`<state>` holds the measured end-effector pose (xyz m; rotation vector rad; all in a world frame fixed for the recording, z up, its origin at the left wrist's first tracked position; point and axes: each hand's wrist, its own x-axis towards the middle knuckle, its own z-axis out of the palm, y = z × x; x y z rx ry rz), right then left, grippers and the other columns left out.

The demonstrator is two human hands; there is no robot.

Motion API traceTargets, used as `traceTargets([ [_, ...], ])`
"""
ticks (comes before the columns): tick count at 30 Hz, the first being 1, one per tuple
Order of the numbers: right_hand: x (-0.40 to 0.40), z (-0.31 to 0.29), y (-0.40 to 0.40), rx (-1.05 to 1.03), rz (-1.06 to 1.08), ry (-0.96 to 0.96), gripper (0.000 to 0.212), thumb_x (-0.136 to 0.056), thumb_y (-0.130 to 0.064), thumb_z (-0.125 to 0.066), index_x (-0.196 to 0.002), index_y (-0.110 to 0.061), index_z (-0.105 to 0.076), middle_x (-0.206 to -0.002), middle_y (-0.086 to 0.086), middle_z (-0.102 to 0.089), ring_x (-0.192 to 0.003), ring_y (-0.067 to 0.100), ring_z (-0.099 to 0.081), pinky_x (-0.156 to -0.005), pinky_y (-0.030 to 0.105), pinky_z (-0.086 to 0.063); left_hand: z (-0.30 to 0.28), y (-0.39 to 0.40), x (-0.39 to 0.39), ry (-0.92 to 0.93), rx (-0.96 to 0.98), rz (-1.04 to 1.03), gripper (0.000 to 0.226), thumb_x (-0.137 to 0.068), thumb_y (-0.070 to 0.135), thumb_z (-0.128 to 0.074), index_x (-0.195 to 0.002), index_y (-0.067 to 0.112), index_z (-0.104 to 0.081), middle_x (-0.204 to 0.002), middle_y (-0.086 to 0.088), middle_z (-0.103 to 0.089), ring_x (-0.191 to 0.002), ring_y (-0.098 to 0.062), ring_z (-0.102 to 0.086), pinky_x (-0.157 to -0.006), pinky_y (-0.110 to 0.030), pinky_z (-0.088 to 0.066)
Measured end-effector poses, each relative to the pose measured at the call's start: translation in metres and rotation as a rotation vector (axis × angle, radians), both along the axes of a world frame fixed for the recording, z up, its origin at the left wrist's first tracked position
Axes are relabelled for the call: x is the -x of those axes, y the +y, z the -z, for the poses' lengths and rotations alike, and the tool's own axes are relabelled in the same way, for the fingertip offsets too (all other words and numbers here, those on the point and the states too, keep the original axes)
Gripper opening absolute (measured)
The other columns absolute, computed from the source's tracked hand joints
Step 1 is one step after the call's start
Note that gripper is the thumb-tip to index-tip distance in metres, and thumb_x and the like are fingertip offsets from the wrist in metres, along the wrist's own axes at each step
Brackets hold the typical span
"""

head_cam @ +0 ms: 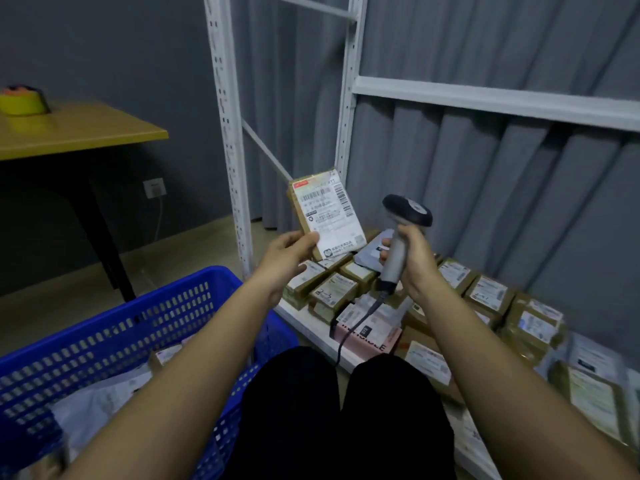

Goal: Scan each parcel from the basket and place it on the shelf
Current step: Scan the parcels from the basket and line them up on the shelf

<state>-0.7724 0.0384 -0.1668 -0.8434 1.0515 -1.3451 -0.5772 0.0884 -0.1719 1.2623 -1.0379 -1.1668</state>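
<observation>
My left hand [289, 252] pinches a brown parcel [325, 213] by its lower corner, label toward me, held above the shelf [311, 327]. My right hand [414, 261] grips the scanner [401, 233], fingers curled round its handle. Blue basket [114, 327] sits at my left.

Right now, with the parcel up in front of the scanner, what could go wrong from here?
1. The left hand pinches the parcel only by its lower corner, so it could slip or tilt out of the grip.
2. The scanner in the right hand trails a cable over the parcels on the shelf; a pull might drag one off.
3. The shelf is crowded near the front, so the new parcel could land unstably on the others.
</observation>
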Motion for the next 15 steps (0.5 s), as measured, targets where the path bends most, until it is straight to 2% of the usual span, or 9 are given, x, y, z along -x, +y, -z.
traceTargets([
  [2, 0.021, 0.001, -0.001, -0.042, -0.024, -0.034, 0.018, -0.097, -0.024, -0.044, -0.103, -0.009, -0.053, -0.082, 0.008, -0.061, -0.063, 0.018, -0.054, -0.066, 0.031, -0.048, -0.003, -0.004, 0.017, 0.022, -0.006, 0.075, 0.023, -0.094, 0.033, -0.057, -0.115, 0.024, -0.059, -0.116, 0.000, -0.068, -0.112, -0.014, -0.059, -0.098, -0.034, -0.045],
  [6, 0.063, 0.012, 0.008, -0.083, -0.066, -0.162, 0.030, -0.100, -0.021, -0.046, -0.124, -0.005, -0.055, -0.099, 0.013, -0.069, -0.083, 0.023, -0.064, -0.074, 0.036, -0.055, -0.003, -0.012, 0.067, 0.067, -0.036, 0.263, 0.024, -0.095, 0.038, -0.054, -0.115, 0.028, -0.062, -0.116, 0.007, -0.068, -0.115, -0.010, -0.057, -0.102, -0.035, -0.041],
  [8, 0.080, 0.020, 0.020, -0.085, -0.089, -0.183, 0.025, -0.100, -0.016, -0.044, -0.116, -0.009, -0.062, -0.103, 0.010, -0.072, -0.095, 0.023, -0.066, -0.076, 0.036, -0.059, -0.001, -0.013, 0.098, 0.114, -0.071, 0.352, 0.018, -0.096, 0.037, -0.051, -0.106, 0.030, -0.064, -0.108, 0.010, -0.070, -0.108, -0.010, -0.058, -0.096, -0.033, -0.043],
  [10, 0.097, 0.031, 0.030, -0.085, -0.083, -0.178, 0.022, -0.100, -0.011, -0.043, -0.110, -0.012, -0.063, -0.104, 0.009, -0.070, -0.099, 0.025, -0.065, -0.080, 0.039, -0.058, 0.003, -0.012, 0.129, 0.191, -0.110, 0.427, 0.017, -0.097, 0.035, -0.050, -0.101, 0.028, -0.065, -0.097, 0.010, -0.072, -0.094, -0.008, -0.061, -0.080, -0.027, -0.046],
  [12, 0.113, 0.045, 0.040, -0.103, -0.066, -0.174, 0.024, -0.098, -0.005, -0.043, -0.109, -0.013, -0.063, -0.104, 0.009, -0.069, -0.097, 0.025, -0.065, -0.083, 0.040, -0.057, 0.015, -0.012, 0.156, 0.251, -0.153, 0.493, 0.020, -0.097, 0.036, -0.048, -0.106, 0.028, -0.065, -0.100, 0.006, -0.072, -0.092, -0.009, -0.064, -0.075, -0.025, -0.047],
  [15, 0.142, 0.070, 0.055, -0.162, -0.009, -0.164, 0.022, -0.098, -0.012, -0.044, -0.106, -0.016, -0.064, -0.107, 0.009, -0.067, -0.102, 0.025, -0.062, -0.100, 0.043, -0.047, 0.037, -0.009, 0.189, 0.272, -0.201, 0.596, 0.029, -0.097, 0.035, -0.046, -0.120, 0.024, -0.060, -0.113, 0.000, -0.070, -0.106, -0.016, -0.064, -0.084, -0.028, -0.050],
])
